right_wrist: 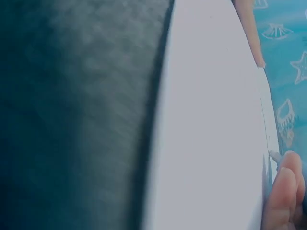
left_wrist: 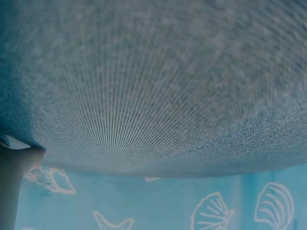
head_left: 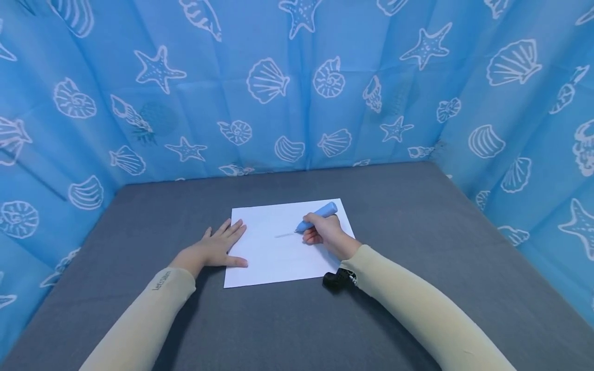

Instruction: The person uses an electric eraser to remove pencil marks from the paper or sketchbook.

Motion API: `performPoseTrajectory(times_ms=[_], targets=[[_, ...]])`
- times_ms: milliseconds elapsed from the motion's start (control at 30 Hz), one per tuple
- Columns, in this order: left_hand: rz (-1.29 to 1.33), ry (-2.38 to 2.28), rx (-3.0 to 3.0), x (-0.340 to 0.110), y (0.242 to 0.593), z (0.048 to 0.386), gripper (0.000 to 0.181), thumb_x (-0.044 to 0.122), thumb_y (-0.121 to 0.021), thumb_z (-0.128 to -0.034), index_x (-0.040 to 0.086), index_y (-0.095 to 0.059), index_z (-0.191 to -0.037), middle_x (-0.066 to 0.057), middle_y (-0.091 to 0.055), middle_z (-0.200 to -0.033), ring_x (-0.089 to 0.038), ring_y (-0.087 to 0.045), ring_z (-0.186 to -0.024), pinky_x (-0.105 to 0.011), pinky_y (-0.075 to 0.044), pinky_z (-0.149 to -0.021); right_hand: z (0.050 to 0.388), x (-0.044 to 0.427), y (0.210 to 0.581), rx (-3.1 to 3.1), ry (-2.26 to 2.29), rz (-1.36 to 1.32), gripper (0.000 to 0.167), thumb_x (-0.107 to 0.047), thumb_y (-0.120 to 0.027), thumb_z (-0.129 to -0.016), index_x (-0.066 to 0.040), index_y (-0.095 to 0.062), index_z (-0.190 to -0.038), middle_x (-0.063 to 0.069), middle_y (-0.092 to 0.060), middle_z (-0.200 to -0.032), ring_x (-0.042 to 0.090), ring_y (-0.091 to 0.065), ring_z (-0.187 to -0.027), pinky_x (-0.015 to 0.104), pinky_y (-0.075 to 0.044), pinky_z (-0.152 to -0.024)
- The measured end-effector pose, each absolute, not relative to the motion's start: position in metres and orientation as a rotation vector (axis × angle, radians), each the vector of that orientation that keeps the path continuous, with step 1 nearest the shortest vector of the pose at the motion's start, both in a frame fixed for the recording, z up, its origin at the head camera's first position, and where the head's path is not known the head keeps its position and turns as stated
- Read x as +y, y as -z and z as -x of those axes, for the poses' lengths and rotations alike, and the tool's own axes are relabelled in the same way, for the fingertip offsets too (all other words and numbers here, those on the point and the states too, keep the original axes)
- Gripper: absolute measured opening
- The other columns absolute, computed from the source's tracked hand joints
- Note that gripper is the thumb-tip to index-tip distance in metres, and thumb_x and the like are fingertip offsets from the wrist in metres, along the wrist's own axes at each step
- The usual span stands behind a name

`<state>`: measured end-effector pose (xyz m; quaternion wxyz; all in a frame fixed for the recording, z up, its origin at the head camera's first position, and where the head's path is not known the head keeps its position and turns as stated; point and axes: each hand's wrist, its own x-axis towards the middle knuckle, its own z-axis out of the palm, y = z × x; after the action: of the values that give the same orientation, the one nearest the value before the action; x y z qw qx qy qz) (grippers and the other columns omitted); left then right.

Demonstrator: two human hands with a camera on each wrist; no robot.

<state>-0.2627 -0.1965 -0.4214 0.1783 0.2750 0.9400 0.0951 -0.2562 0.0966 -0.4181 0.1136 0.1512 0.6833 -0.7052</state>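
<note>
A sheet of white paper lies on the grey cloth in the head view. My left hand rests on its left edge, fingers and thumb spread. In the left wrist view only part of that hand shows, at the left border. Over the right half of the sheet, my right hand pinches a thick blue pen, tilted with its tip at the paper. A short, faint line runs left from the tip. The right wrist view shows the right hand's curled fingertips beside the pen tip.
Grey cloth covers the table around the sheet. A blue curtain with white shells and starfish stands behind and along both sides. A small black device sits under the right wrist, by the cream sleeve.
</note>
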Motion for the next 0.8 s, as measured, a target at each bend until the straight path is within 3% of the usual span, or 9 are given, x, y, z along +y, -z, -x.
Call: performPoseTrajectory(times_ms=[800], targets=[[-0.752,-0.247,2.662,-0.1958,0.4172,0.2600,0.107,0.069,-0.059,-0.0825,0.007,-0.012,-0.156,-0.014,-0.003,-0.162,-0.039,0.005,-0.146,-0.071,0.002,-0.106,0.2557,0.0955,0.4171,1.989,2.077,-0.433,0.021,-0.012,-0.061,-0.089,0.008,-0.066,-0.083,0.008,-0.059,-0.056,0.011,-0.056,-0.044,0.023,-0.050,-0.046]])
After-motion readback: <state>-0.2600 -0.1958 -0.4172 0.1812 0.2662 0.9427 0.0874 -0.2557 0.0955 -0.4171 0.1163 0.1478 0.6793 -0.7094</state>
